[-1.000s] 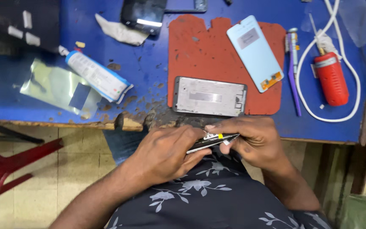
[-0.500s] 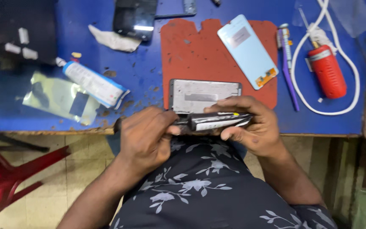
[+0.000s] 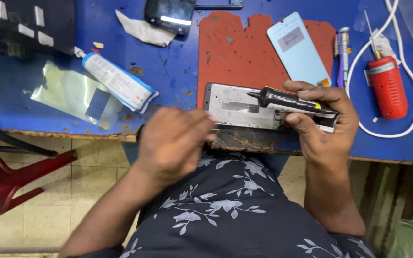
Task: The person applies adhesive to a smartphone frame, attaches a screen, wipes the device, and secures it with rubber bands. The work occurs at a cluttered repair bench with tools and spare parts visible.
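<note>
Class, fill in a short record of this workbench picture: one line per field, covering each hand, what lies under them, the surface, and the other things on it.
right hand: grips a black glue tube, nozzle pointing left
left hand: at the table's near edge, fingertips by the metal phone frame; holds nothing that shows
phone frame: lies flat, partly on the red mat
surface: blue table, worn along the front edge
on the mat: pale blue phone panel
left of the mat: white tube, clear plastic bag
far right: red tool ringed by a white cable

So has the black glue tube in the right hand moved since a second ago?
Yes. The black glue tube was below the table edge near the lap; now it lies over the silver phone frame on the red mat.
</note>
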